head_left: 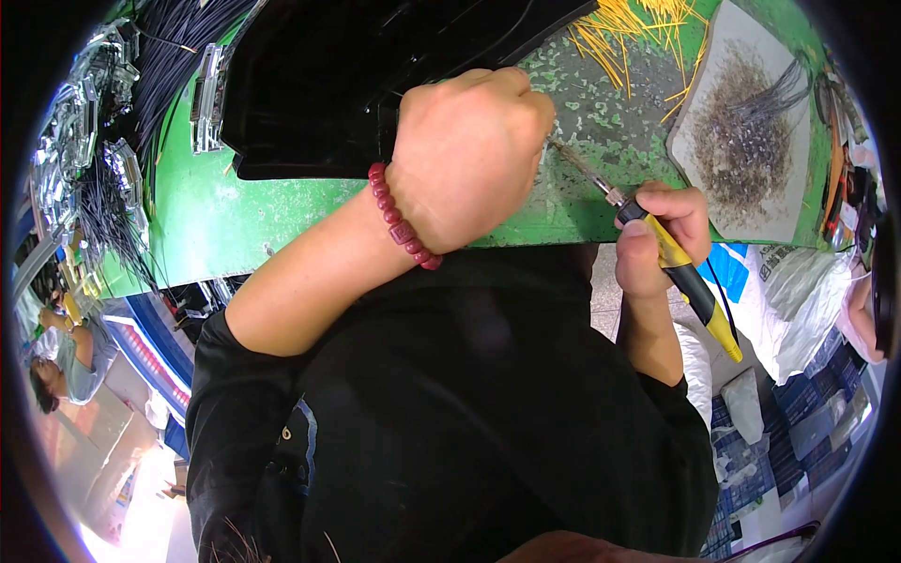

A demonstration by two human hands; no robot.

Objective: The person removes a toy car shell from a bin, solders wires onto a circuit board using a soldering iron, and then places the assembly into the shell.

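Observation:
My right hand (693, 218) grips a yellow and black soldering iron (693, 281). Its metal tip points up and left, close to the fingers of my left hand (469, 155). That left hand is closed, with its back toward me, by the lower right edge of a large glossy black panel (310, 103). Whatever its curled fingers hold is hidden beneath them. A dark red bead bracelet (402, 225) circles the left wrist. The panel lies on the worn green workbench (216, 216).
Loose yellow wires (605, 47) lie at the back right. Beside them, a pale slab (788, 211) carries dark residue and thin grey strands. Black wires (174, 84) and clear plastic parts (80, 122) crowd the left. Another person (80, 361) sits at far left; white bags (798, 310) are at right.

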